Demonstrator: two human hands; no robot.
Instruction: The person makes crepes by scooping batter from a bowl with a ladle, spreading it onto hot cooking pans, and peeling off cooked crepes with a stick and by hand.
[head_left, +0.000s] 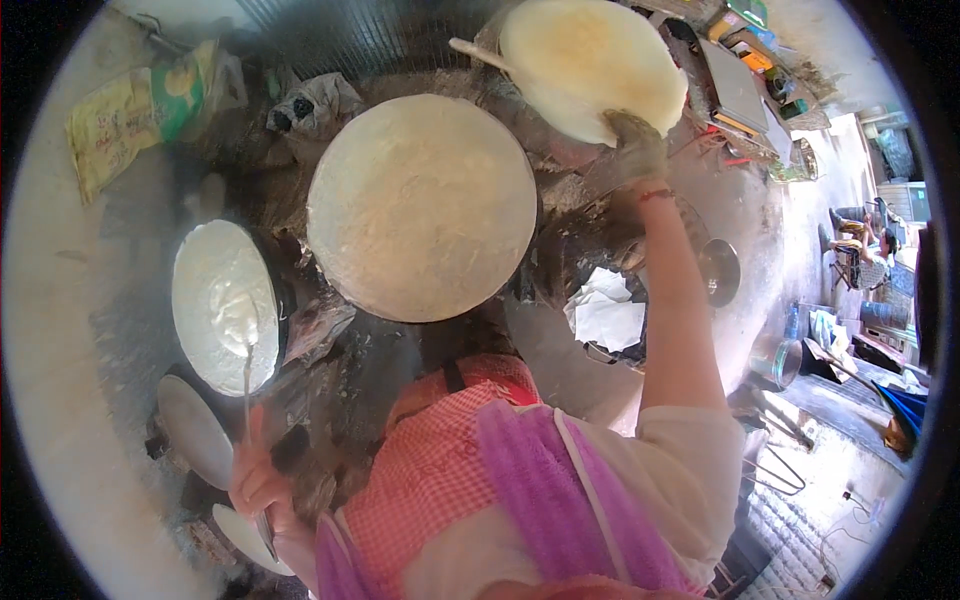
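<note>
My left hand (259, 480) is closed around the handle of a metal ladle (248, 382). The ladle's head dips into white batter (229, 311) in a wide, dark-sided basin (280, 315) at the left. In front of me lies a large round griddle (427, 202) whose whole top is covered by a pale, thin layer of batter. My right hand (636, 146), in a greyish work glove, reaches to the near edge of a thin round pancake (592, 64) at the upper right. Blur hides whether its fingers pinch that edge. A wooden stick (480, 54) juts out beside the pancake.
White paper sheets (609, 311) lie below my right forearm, near a metal bowl (720, 271). Two round lids or pans (195, 431) stand by my left hand. A printed sack (135, 116) is at the upper left. Far right, a person (870, 251) sits.
</note>
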